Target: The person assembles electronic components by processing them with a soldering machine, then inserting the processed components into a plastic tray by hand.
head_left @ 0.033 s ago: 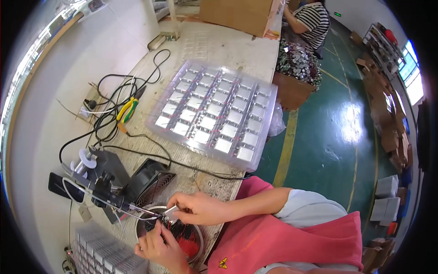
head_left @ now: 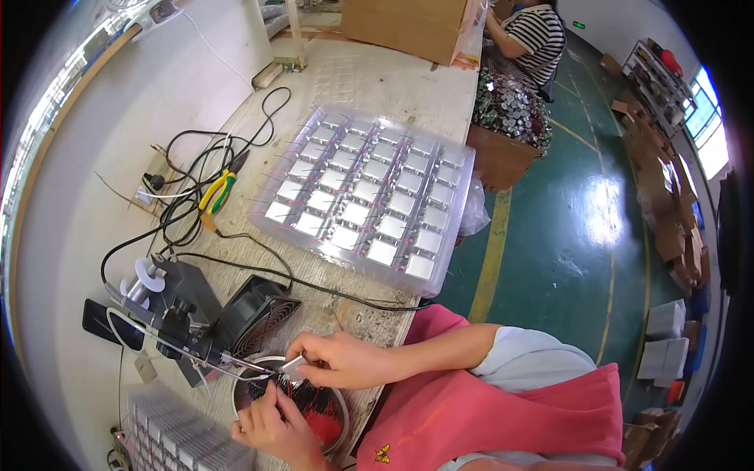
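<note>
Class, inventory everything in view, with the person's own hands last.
Worktable: one, pale, centre
Bowl: one, silver-rimmed, front of worktable
Wires: many, red and black, in bowl
Soldering iron: one, mostly black, left of bowl
Fan: one, black, behind bowl
Held square piece: one, silver, above bowl
Tray: one, clear, mid-worktable
Square pieces: many, silver, in tray
Stacked pieces: many, silver, lower left
Pliers: one, yellow-green, left of tray
Cables: several, mostly black, left
Cardboard boxes: several, brown, top and right
Co-worker: one, striped shirt, top right
Floor: one, green, right
Garment: one, pink, lower right
Left hand: one, bare, above bowl
Right hand: one, bare, gripping held piece
</note>
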